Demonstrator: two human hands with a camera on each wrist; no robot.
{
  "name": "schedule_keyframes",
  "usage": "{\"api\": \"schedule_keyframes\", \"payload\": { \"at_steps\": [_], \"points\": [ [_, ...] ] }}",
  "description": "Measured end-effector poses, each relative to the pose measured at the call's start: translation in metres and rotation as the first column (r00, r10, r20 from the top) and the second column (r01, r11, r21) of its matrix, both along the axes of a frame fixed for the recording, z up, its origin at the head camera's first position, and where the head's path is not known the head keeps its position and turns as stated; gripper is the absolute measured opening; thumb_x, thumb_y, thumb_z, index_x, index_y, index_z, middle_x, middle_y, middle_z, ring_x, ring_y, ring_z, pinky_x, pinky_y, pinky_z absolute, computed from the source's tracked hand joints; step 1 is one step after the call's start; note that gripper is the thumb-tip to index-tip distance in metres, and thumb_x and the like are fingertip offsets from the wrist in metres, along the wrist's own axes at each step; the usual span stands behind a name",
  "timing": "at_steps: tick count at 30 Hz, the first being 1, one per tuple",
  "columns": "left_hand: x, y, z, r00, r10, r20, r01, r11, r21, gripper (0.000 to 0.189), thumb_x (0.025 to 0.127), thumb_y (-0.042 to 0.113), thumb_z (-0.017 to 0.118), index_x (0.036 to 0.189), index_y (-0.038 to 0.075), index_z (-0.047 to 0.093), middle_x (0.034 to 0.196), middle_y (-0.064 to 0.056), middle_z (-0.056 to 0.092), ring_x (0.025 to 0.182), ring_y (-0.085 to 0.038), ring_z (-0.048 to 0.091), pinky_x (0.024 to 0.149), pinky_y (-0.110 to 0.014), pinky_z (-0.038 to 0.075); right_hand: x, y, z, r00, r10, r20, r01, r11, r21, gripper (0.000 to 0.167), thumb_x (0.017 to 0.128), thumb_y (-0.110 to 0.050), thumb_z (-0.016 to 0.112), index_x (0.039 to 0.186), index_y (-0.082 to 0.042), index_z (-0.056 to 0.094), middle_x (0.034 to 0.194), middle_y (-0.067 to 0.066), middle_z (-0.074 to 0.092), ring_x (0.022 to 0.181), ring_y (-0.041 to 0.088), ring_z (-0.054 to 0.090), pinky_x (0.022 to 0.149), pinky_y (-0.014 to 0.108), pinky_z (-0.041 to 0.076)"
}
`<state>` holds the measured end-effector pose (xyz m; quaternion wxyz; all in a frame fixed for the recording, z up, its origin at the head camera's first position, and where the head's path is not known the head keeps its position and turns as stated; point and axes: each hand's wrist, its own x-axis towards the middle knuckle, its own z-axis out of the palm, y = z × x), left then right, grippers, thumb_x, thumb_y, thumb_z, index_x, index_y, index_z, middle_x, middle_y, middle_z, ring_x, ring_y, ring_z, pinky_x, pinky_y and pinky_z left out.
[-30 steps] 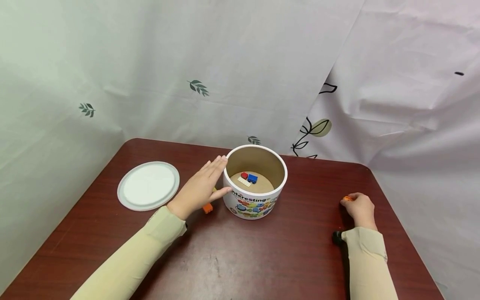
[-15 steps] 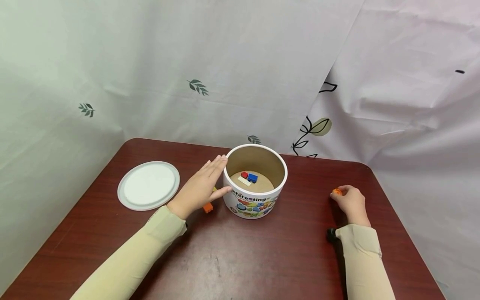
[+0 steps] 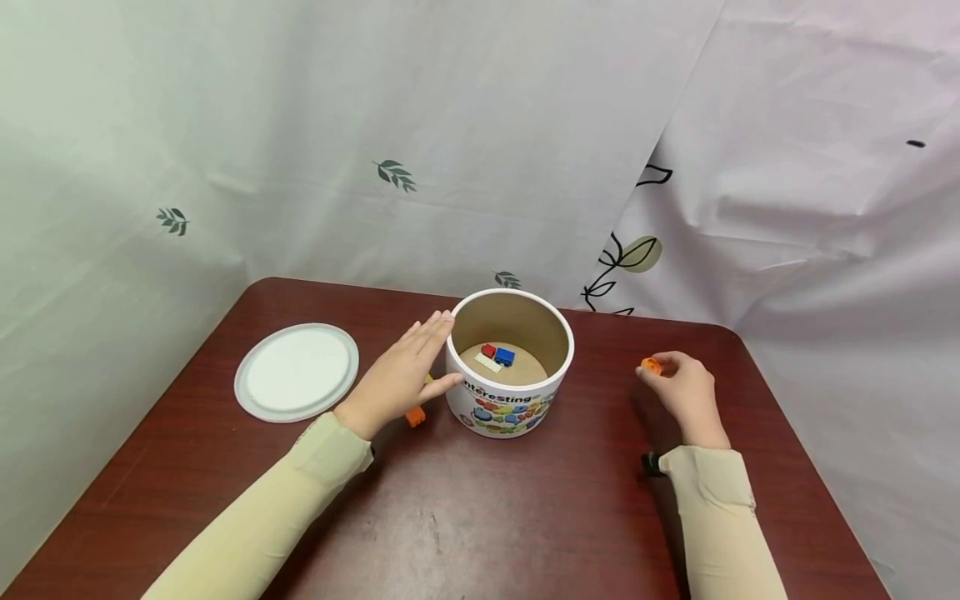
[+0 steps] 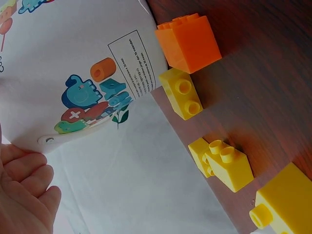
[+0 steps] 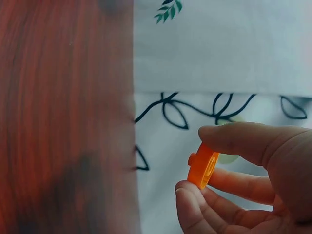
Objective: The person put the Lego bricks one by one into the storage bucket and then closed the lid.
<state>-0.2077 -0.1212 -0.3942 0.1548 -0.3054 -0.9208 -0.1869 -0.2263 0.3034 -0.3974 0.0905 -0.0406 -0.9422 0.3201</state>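
Observation:
My right hand [image 3: 686,396] pinches a small orange toy brick [image 5: 204,165] with a stud on one side, between thumb and fingertips, over the right part of the table. My left hand [image 3: 397,375] lies with straight fingers against the left side of a round white tub [image 3: 498,408], fingertips at its rim. Inside the tub are a red brick [image 3: 488,350], a blue brick [image 3: 505,357] and a white studded strip [image 3: 488,362]. By the tub, an orange brick [image 4: 190,44] and several yellow bricks [image 4: 181,92] show in the left wrist view, mostly hidden behind my left hand from the head.
A round white lid [image 3: 298,372] lies at the left of the dark red table [image 3: 465,517]. Pale patterned cloth [image 3: 480,150] hangs behind the table and along its sides.
My right hand has lifted the orange brick and moved left and slightly away from me, toward the tub. The left hand, tub and lid stay where they were.

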Motion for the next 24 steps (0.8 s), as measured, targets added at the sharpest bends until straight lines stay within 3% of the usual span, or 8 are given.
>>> {"api": "schedule_keyframes", "payload": {
  "at_steps": [8,13,18,24],
  "points": [
    [-0.002,0.000,-0.002,1.000,0.001,0.000,-0.001,1.000,0.001,0.082,0.096,0.042,0.070,0.154,-0.005,0.036,0.159,-0.019,0.037,0.152,-0.029,0.027,0.123,-0.048,0.024,0.007,-0.020,0.016,0.993,0.006,-0.118,-0.012,0.998,-0.057,0.041,0.089,-0.027,0.079,0.117,0.002,0.071,0.100,0.021,0.073,0.086,0.030,0.069,0.065,0.020,0.050],
    [-0.001,-0.001,-0.003,1.000,0.004,0.009,-0.004,1.000,0.006,0.082,0.096,0.042,0.070,0.154,-0.005,0.036,0.159,-0.019,0.037,0.152,-0.029,0.027,0.123,-0.047,0.022,0.009,-0.034,0.022,0.978,0.001,-0.209,-0.025,0.993,-0.112,0.037,0.086,-0.026,0.082,0.113,-0.002,0.074,0.095,0.016,0.075,0.077,0.007,0.065,0.062,0.009,0.047],
    [-0.001,0.000,-0.003,1.000,0.002,-0.001,-0.002,1.000,0.006,0.083,0.095,0.042,0.071,0.154,-0.005,0.036,0.159,-0.019,0.037,0.151,-0.029,0.028,0.123,-0.048,0.024,0.009,-0.047,0.024,0.947,0.017,-0.320,-0.078,0.981,-0.180,0.034,0.082,-0.022,0.086,0.108,-0.003,0.076,0.092,0.013,0.075,0.072,-0.008,0.060,0.065,0.007,0.050],
    [-0.001,0.000,-0.003,1.000,0.005,-0.003,-0.005,1.000,0.004,0.082,0.095,0.041,0.071,0.154,-0.005,0.036,0.159,-0.019,0.038,0.151,-0.029,0.028,0.123,-0.047,0.023,0.011,-0.065,0.024,0.887,0.079,-0.455,-0.199,0.954,-0.223,0.031,0.080,-0.014,0.088,0.106,-0.002,0.076,0.091,0.008,0.072,0.076,0.001,0.063,0.070,0.009,0.052]
  ]
}}
